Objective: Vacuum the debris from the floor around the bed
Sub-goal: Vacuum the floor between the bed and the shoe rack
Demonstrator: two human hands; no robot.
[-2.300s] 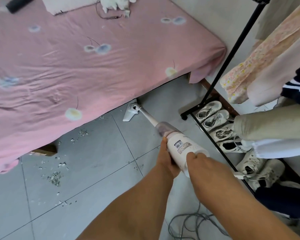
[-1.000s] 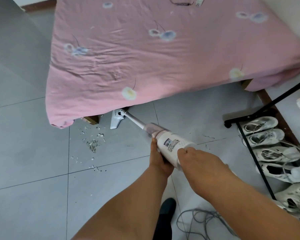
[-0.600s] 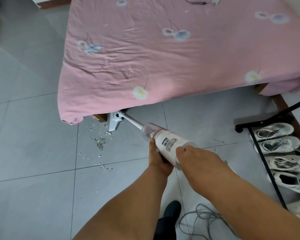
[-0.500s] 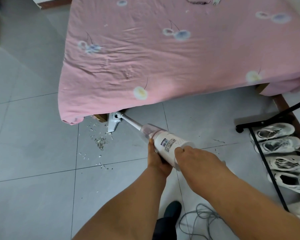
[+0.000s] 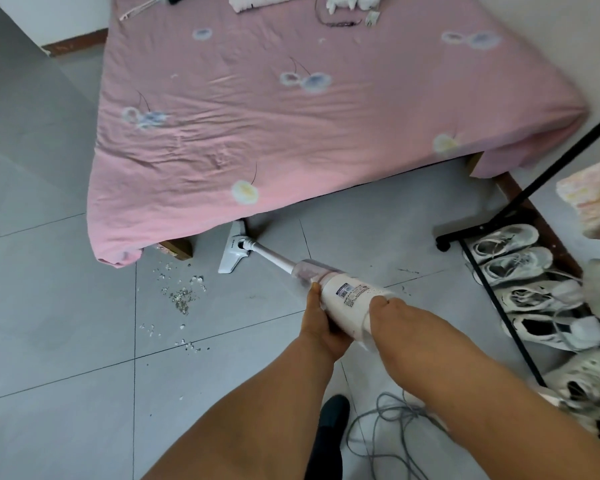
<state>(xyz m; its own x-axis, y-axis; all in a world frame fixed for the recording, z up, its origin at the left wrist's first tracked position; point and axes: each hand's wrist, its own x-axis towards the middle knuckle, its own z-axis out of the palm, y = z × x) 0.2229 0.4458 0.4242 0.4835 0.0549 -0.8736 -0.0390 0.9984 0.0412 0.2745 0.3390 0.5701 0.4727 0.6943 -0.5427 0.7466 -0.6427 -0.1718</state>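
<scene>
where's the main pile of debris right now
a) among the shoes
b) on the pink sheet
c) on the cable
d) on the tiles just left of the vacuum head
d: the debris pile lies on the grey tiles left of the vacuum head, close to the bed leg.

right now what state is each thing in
vacuum: slanted, held in both hands
floor head: flat on the floor at the bed edge, apart from debris
debris: scattered on the floor, not picked up
left hand: grips the vacuum body
right hand: grips its rear end
cord: loose, tangled on the floor
sheet: wrinkled, overhanging the bed
shoes: lined up on the rack
</scene>
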